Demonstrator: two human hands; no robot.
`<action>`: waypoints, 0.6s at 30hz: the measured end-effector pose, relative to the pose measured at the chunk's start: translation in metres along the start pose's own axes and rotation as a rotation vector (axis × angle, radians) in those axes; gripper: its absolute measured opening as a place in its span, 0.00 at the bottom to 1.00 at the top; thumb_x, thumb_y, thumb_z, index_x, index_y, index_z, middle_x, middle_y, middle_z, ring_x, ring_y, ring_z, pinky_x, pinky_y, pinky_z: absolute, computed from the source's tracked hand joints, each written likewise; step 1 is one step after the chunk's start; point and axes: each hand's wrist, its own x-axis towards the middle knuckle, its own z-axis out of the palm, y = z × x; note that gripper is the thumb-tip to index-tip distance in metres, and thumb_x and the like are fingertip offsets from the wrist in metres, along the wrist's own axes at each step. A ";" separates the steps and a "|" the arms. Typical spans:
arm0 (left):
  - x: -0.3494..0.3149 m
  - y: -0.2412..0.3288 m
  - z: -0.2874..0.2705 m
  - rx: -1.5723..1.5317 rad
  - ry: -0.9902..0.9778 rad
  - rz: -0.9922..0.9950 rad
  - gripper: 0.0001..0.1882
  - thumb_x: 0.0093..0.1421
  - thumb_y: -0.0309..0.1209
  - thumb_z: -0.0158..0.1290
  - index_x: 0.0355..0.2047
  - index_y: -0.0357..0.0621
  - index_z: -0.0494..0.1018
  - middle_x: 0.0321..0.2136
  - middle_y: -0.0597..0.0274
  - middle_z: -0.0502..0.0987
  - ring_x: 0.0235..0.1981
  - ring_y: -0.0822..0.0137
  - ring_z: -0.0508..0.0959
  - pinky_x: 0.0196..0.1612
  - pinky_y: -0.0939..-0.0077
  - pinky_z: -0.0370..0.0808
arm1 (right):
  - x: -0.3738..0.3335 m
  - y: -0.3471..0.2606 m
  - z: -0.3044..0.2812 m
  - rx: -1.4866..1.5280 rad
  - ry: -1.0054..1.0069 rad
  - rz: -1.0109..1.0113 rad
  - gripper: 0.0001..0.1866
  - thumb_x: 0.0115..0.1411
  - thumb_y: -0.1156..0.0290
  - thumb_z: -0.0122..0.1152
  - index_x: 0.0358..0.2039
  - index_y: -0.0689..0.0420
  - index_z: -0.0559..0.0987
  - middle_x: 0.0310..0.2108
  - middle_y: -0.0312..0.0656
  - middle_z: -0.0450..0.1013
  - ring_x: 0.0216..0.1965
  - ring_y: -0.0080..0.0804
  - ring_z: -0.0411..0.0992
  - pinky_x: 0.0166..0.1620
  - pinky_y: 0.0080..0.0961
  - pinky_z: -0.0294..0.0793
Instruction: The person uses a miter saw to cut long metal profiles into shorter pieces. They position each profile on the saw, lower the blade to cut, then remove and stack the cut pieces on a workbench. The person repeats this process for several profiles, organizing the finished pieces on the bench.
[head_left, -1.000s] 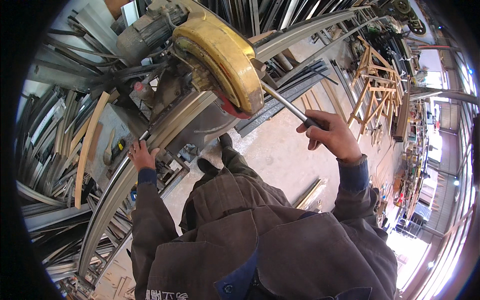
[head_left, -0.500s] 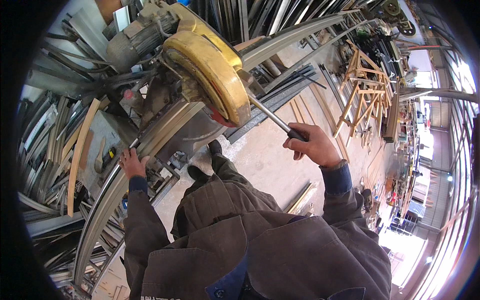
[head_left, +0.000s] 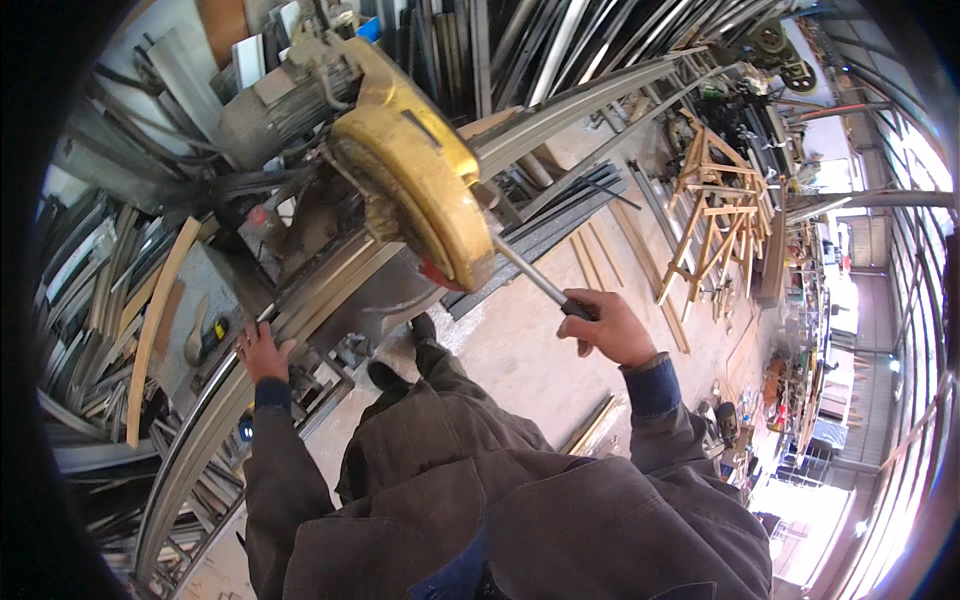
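A yellow chop saw [head_left: 405,170] stands in front of me, its guard tilted over the long metal track. My right hand [head_left: 608,328] wraps round the black grip of the saw's lever handle [head_left: 530,270], out to the right. On the left, my left hand [head_left: 264,353] lies with fingers stretched and thumb apart on the long metal profile [head_left: 215,425]. This profile runs from the lower left up beneath the saw. A grey disc-like part [head_left: 385,295] shows below the guard; the cutting point is hidden by the saw.
Offcuts and bars [head_left: 90,300] crowd the left side, with a curved wooden strip [head_left: 160,330] among them. Dark metal lengths [head_left: 510,60] lean at the back. Wooden frames [head_left: 715,210] are stacked at the right. Thin bars [head_left: 590,425] lie on the floor beside me.
The whole view has shifted slightly, so the saw and both hands appear lower. My right hand stays round the handle and my left on the profile. Any saw movement is too small to tell.
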 end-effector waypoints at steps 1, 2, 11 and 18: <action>0.001 0.004 -0.006 0.007 -0.039 -0.010 0.36 0.45 0.49 0.66 0.51 0.46 0.67 0.61 0.51 0.62 0.61 0.42 0.61 0.63 0.41 0.56 | 0.001 0.006 0.003 0.023 0.002 -0.003 0.26 0.53 0.73 0.63 0.53 0.68 0.74 0.24 0.39 0.75 0.19 0.21 0.72 0.23 0.19 0.72; 0.003 0.008 -0.016 0.023 -0.081 -0.028 0.36 0.45 0.49 0.66 0.51 0.46 0.68 0.61 0.51 0.62 0.61 0.42 0.61 0.63 0.42 0.56 | 0.002 0.011 0.002 0.000 -0.007 -0.028 0.26 0.53 0.74 0.64 0.53 0.69 0.74 0.25 0.39 0.75 0.19 0.21 0.71 0.23 0.20 0.72; 0.001 0.002 -0.014 0.034 -0.078 -0.011 0.36 0.48 0.52 0.64 0.53 0.48 0.69 0.60 0.53 0.62 0.62 0.42 0.59 0.64 0.34 0.52 | 0.003 0.009 0.015 0.017 0.031 -0.006 0.19 0.52 0.77 0.60 0.45 0.71 0.77 0.23 0.40 0.75 0.17 0.18 0.69 0.20 0.16 0.69; 0.002 0.010 -0.024 0.056 -0.076 -0.020 0.35 0.49 0.52 0.63 0.53 0.50 0.68 0.59 0.58 0.63 0.60 0.45 0.61 0.61 0.33 0.57 | 0.010 0.023 0.018 -0.026 0.005 0.040 0.13 0.53 0.73 0.61 0.37 0.69 0.78 0.21 0.39 0.74 0.15 0.18 0.67 0.18 0.16 0.67</action>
